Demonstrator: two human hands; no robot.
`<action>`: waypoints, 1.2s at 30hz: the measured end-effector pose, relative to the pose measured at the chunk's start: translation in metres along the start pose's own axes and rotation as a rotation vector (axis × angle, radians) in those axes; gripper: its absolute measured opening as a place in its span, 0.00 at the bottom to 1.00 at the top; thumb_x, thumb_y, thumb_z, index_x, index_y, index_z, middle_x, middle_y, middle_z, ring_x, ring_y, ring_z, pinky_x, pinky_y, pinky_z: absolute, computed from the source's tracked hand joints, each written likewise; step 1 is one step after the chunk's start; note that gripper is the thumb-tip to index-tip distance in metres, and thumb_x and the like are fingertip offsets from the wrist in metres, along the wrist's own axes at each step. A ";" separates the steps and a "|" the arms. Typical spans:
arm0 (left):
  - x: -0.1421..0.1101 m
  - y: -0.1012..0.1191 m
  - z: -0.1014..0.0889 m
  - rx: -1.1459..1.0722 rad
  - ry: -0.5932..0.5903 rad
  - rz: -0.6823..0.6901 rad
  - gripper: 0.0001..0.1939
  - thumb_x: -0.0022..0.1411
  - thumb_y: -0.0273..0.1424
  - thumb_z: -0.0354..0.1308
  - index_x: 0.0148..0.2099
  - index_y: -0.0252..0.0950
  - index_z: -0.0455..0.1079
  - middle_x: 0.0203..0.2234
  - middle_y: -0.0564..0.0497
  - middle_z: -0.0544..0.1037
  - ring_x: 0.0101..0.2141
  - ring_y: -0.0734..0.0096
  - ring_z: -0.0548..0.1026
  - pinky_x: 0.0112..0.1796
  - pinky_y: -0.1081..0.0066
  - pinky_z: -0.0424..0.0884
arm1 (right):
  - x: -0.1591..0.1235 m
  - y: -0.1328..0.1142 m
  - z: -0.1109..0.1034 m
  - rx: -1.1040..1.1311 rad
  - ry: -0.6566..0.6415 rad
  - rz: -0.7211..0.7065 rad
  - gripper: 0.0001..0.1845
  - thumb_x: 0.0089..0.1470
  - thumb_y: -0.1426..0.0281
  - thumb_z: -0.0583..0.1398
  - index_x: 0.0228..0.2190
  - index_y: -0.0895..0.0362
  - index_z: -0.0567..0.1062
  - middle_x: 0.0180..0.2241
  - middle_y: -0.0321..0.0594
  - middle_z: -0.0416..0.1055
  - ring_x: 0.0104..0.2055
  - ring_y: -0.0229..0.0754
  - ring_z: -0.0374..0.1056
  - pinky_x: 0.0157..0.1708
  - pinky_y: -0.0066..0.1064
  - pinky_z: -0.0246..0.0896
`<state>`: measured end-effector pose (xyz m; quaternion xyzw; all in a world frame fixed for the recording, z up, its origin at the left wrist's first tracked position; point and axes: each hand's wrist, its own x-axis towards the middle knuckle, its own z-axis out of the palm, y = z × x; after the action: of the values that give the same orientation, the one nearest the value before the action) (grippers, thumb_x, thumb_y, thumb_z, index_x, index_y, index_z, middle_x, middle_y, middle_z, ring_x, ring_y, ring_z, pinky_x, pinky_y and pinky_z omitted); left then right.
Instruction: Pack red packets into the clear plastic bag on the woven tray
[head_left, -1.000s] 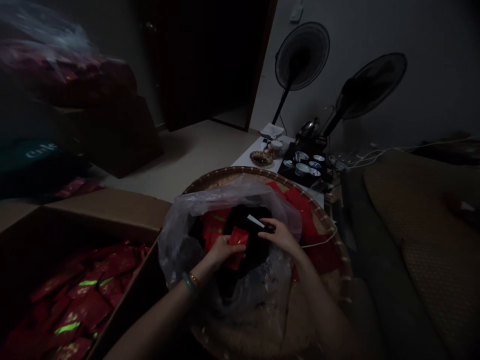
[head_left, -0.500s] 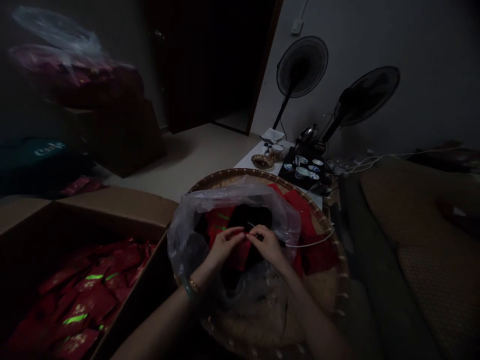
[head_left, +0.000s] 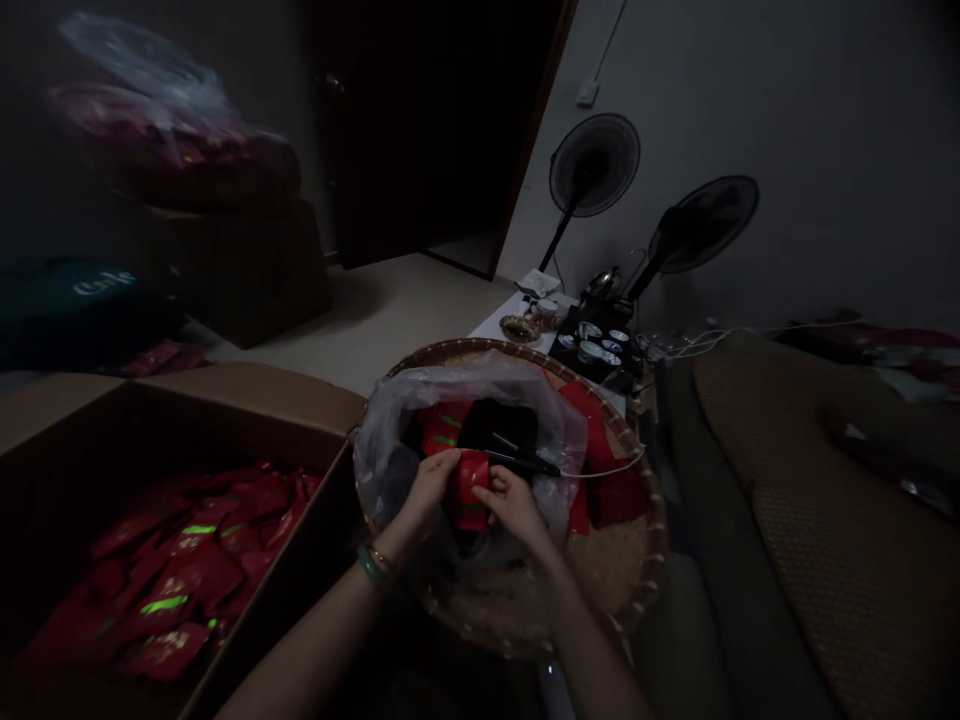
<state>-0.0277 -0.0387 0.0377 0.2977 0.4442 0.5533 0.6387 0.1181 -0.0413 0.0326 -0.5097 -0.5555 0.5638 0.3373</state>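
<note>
A small red packet (head_left: 471,480) is between my hands, its face turned up. My left hand (head_left: 426,492) pinches its upper left edge, and my right hand (head_left: 514,508) grips its right side. Just beyond it lies a slim black tool (head_left: 529,462) with a thin metal end and a white cord (head_left: 600,472). Beneath my hands is a clear plastic bag (head_left: 379,415), spread open with dark and red contents. The bag rests in a round woven tray (head_left: 651,560). Flat red packets (head_left: 592,420) lie along the tray's right side.
On the left stands an open cardboard box (head_left: 300,400) holding many red packets (head_left: 202,570). Behind it, a bagged load (head_left: 187,150) sits on another carton (head_left: 247,270). Cups (head_left: 591,350) and two fans (head_left: 595,165) are at the back; a woven mat seat (head_left: 810,480) is at right.
The red packet has been raised and turned to face up between my hands. My right hand has moved down its right side. The black tool shows more clearly, and the view has shifted slightly.
</note>
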 end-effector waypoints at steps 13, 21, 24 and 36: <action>-0.047 0.029 -0.023 -0.386 0.257 0.280 0.16 0.48 0.46 0.61 0.33 0.39 0.71 0.29 0.55 0.77 0.31 0.71 0.73 0.33 0.74 0.70 | -0.020 0.015 -0.004 0.145 0.163 -0.009 0.31 0.41 0.49 0.58 0.41 0.58 0.69 0.29 0.41 0.71 0.25 0.39 0.68 0.15 0.25 0.58; -0.044 0.033 -0.034 -0.577 0.262 0.409 0.30 0.56 0.48 0.52 0.59 0.52 0.51 0.59 0.45 0.58 0.49 0.62 0.69 0.49 0.61 0.64 | 0.027 0.016 0.018 -0.241 0.124 -0.087 0.22 0.48 0.56 0.54 0.39 0.58 0.70 0.29 0.41 0.72 0.27 0.40 0.68 0.19 0.26 0.60; -0.028 0.011 -0.033 -0.446 0.252 0.282 0.30 0.52 0.41 0.59 0.56 0.44 0.58 0.57 0.41 0.60 0.49 0.58 0.69 0.47 0.61 0.65 | 0.055 0.016 0.037 -0.516 0.219 -0.139 0.23 0.47 0.64 0.59 0.45 0.59 0.66 0.31 0.41 0.72 0.32 0.41 0.69 0.30 0.29 0.62; 0.000 -0.001 -0.045 0.786 0.165 0.619 0.30 0.53 0.29 0.57 0.58 0.38 0.57 0.59 0.42 0.55 0.59 0.55 0.51 0.55 0.53 0.52 | 0.047 -0.002 0.014 -0.781 0.068 -0.367 0.11 0.47 0.80 0.56 0.31 0.56 0.75 0.29 0.38 0.68 0.33 0.39 0.66 0.35 0.29 0.59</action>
<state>-0.0678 -0.0440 0.0175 0.5887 0.5587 0.5294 0.2471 0.0930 -0.0001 0.0229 -0.5101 -0.7972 0.2249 0.2319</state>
